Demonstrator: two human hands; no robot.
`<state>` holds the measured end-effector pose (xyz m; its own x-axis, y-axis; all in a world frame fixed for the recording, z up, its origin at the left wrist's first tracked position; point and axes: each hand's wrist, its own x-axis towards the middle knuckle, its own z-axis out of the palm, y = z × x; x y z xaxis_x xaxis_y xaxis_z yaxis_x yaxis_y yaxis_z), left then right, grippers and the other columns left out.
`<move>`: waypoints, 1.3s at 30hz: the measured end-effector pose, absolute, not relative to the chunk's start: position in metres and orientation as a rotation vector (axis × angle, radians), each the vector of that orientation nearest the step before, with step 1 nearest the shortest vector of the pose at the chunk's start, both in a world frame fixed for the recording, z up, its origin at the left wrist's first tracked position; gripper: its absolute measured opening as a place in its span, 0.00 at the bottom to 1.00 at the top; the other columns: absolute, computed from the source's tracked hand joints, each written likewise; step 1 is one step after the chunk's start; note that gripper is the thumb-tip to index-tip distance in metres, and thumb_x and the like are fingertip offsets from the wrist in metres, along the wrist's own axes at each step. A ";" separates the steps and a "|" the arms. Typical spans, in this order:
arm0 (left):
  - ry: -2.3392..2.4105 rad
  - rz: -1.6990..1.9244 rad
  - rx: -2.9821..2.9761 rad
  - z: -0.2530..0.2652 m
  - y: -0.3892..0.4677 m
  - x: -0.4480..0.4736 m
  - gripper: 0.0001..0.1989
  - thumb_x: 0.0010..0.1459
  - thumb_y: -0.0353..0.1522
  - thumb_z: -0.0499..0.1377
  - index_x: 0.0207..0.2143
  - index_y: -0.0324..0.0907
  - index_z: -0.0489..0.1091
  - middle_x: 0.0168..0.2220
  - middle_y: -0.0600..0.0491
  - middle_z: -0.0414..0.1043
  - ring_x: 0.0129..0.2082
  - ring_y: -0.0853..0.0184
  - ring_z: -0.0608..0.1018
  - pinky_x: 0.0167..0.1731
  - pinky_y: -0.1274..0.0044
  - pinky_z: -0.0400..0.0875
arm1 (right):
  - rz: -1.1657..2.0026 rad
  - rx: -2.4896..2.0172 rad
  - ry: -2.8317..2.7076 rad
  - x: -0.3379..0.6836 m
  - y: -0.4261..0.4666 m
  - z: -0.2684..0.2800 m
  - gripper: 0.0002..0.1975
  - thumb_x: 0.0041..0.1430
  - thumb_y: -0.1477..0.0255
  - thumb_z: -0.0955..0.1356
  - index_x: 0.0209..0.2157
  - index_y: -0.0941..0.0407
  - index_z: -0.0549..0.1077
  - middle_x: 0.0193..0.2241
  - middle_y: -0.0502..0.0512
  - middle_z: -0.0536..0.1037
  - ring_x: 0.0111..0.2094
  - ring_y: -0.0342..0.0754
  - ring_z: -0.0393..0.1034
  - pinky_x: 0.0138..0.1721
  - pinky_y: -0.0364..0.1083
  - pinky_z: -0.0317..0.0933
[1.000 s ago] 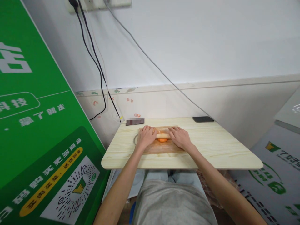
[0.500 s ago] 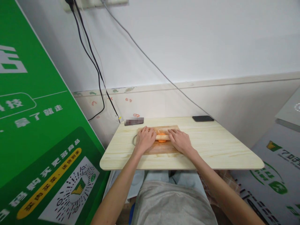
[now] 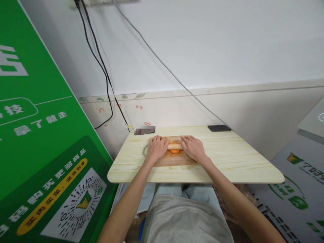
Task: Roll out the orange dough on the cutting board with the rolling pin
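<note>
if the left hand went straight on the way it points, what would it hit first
Probably the wall behind the table: the left hand points forward and slightly right, over the far edge of the wooden board, and nothing upright shows between, though depth is hard to judge.

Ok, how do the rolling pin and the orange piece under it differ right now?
Colour: the rolling pin is pale and wood-toned; the orange piece is bright orange.
Shape: the rolling pin is a straight bar; the orange piece shows a rounded near edge.
Contact: the left hand and right hand are on the rolling pin; neither visibly touches the orange piece.
Shared: both are over the wooden board, between the hands.
</note>
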<state>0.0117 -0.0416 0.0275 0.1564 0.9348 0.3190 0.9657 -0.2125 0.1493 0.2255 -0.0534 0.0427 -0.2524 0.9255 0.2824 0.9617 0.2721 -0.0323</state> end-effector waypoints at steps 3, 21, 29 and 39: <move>-1.951 -0.503 -2.312 0.033 -0.038 0.014 0.18 0.74 0.36 0.47 0.53 0.46 0.74 0.56 0.44 0.77 0.59 0.54 0.71 0.60 0.61 0.63 | -0.216 -1.762 -2.300 0.226 -0.047 0.043 0.26 0.76 0.66 0.53 0.64 0.54 0.73 0.60 0.58 0.79 0.61 0.53 0.69 0.58 0.49 0.61; -2.110 -0.436 -2.370 0.043 -0.003 0.014 0.23 0.70 0.38 0.48 0.62 0.43 0.70 0.62 0.41 0.73 0.63 0.49 0.70 0.60 0.59 0.65 | -0.081 -1.864 -2.315 0.225 -0.004 0.052 0.28 0.74 0.64 0.57 0.69 0.54 0.67 0.63 0.62 0.75 0.63 0.59 0.66 0.61 0.54 0.58; -2.111 -0.419 -2.382 0.042 0.000 0.013 0.22 0.70 0.39 0.47 0.59 0.44 0.72 0.61 0.41 0.74 0.62 0.50 0.71 0.60 0.58 0.66 | -0.058 -1.877 -2.304 0.225 -0.007 0.054 0.27 0.74 0.63 0.56 0.67 0.54 0.70 0.62 0.63 0.76 0.62 0.59 0.67 0.60 0.55 0.59; -2.093 -0.406 -2.373 0.036 0.007 0.012 0.22 0.71 0.39 0.47 0.58 0.45 0.74 0.58 0.43 0.78 0.60 0.51 0.75 0.59 0.60 0.68 | -0.080 -1.866 -2.231 0.225 -0.009 0.050 0.25 0.74 0.64 0.57 0.63 0.55 0.73 0.59 0.64 0.78 0.59 0.59 0.69 0.58 0.54 0.60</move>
